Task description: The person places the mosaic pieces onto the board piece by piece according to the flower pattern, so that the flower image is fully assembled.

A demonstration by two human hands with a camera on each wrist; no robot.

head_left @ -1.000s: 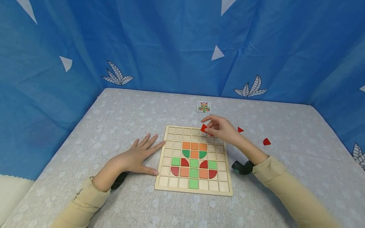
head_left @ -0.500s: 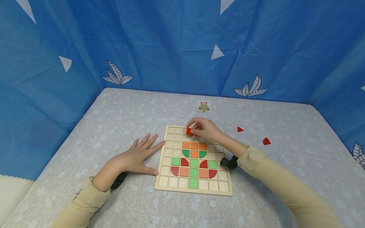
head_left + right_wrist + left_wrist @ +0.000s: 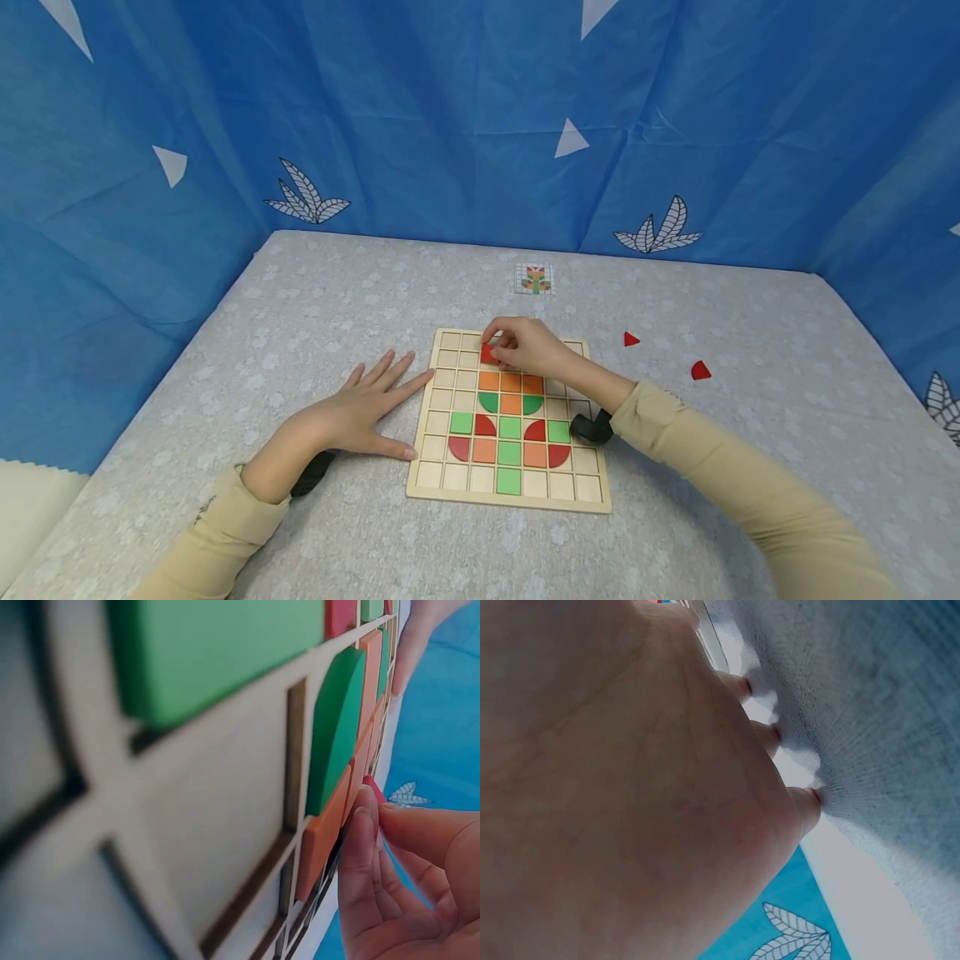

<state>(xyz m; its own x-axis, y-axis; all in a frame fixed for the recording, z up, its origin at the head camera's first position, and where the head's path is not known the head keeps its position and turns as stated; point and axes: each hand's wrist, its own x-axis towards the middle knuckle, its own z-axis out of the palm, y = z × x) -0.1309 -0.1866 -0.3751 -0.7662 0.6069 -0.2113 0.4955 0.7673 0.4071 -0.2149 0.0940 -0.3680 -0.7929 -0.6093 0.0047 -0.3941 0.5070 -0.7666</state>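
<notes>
My right hand [image 3: 525, 346] pinches a small red piece [image 3: 487, 354] between thumb and fingertips, close over the second row of the wooden grid board [image 3: 600, 492]. In the right wrist view the red piece [image 3: 374, 789] shows only as a sliver at the fingertips, just beyond the row of orange squares [image 3: 324, 844]. My left hand [image 3: 356, 417] lies spread on the tablecloth, index fingertip and thumb tip at the board's left edge. Set in the board are orange squares [image 3: 511, 406], light green squares [image 3: 509, 454], dark green quarter-rounds [image 3: 532, 404] and red quarter-rounds [image 3: 558, 456].
Right of the board lie a red triangle [image 3: 632, 339] and a red quarter-round [image 3: 701, 370] on the patterned cloth. Behind it is a small pattern card [image 3: 534, 279] with a coloured flower design. A blue curtain [image 3: 450, 125] closes off the table's far side.
My right hand has carried the red piece leftward across the top of the board, then slightly down toward the second row. The left hand has stayed in place.
</notes>
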